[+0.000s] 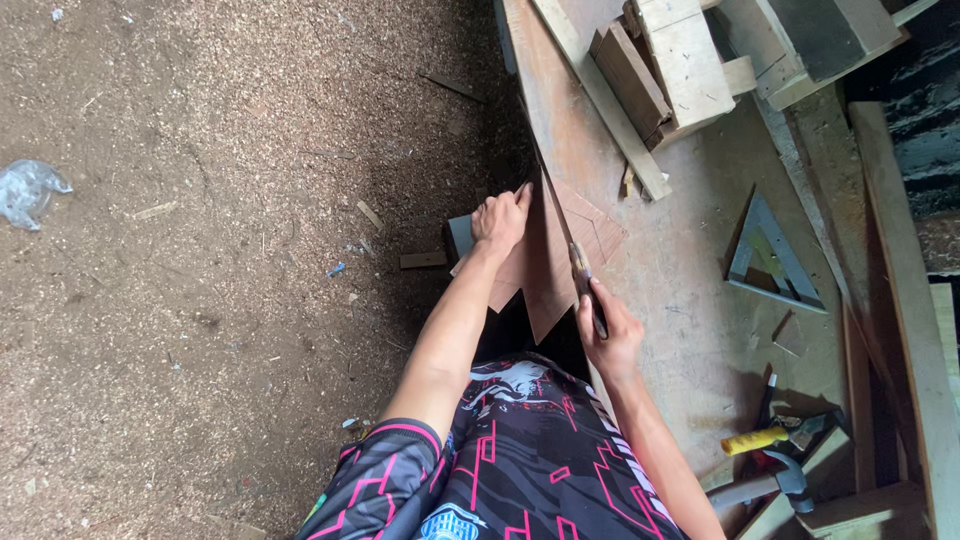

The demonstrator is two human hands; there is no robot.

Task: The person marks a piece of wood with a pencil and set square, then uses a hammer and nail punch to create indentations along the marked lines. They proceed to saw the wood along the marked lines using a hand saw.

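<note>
A thin reddish-brown plywood piece (560, 250) with pencil lines lies over the edge of a wooden workbench (690, 290). My left hand (500, 218) presses down on the plywood's left part, fingers closed over its edge. My right hand (608, 330) grips the handle of a hand saw (560, 215), whose narrow blade runs up and away across the plywood toward the far end of the bench.
A metal triangular square (772, 256) lies on the bench to the right. Wooden blocks and battens (660, 70) are stacked at the far end. A hammer (770, 480) and a yellow-handled tool (760, 438) lie near the bottom right. Sawdust-covered ground (200, 250) spreads to the left.
</note>
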